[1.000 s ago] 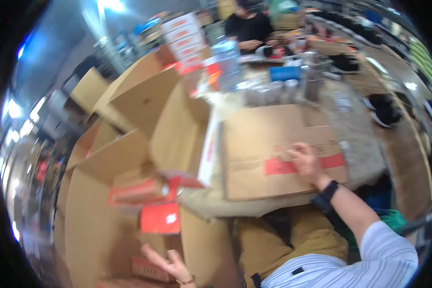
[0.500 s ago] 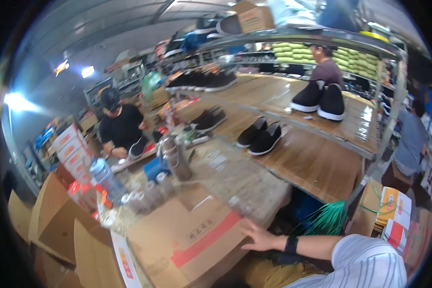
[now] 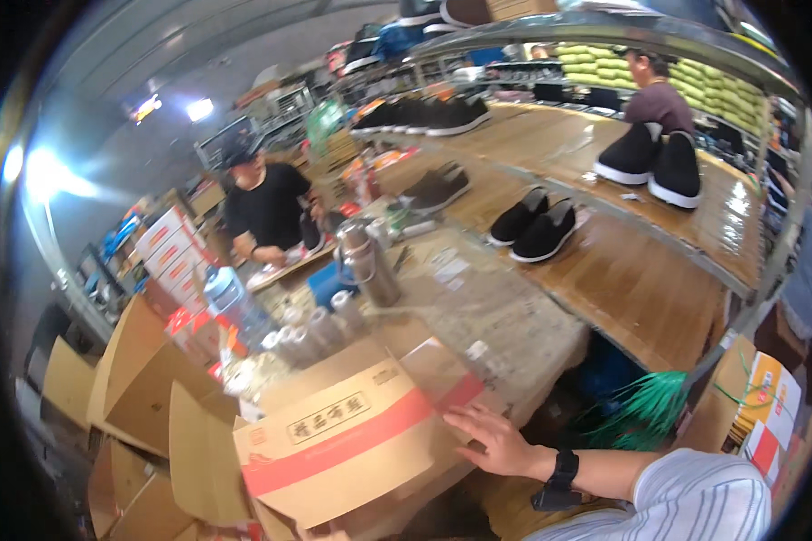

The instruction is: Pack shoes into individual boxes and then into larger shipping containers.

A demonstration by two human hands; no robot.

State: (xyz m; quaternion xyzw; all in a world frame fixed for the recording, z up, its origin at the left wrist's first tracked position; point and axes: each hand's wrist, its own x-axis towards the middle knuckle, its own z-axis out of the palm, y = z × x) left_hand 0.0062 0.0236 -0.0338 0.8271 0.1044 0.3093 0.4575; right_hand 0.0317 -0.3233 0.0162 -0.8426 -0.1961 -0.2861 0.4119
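A brown cardboard carton with a red stripe lies tilted on the near part of the worktable, its panels partly spread. At the carton's right side is my right hand, fingers stretched out against the cardboard and thumb apart. A black band circles that wrist, and a striped sleeve covers the upper arm. My left hand is out of sight.
Clear plastic rolls, a steel flask and a water jug stand beyond the carton. Opened cartons crowd the left. Black shoes sit on a shelf rack at right; green strapping hangs below. A co-worker handles a shoe.
The carton, flatter before, has tipped up and its panels have spread. My right hand still touches its right side, fingers shifted slightly. The whole view has swung, so the surroundings sit further right.
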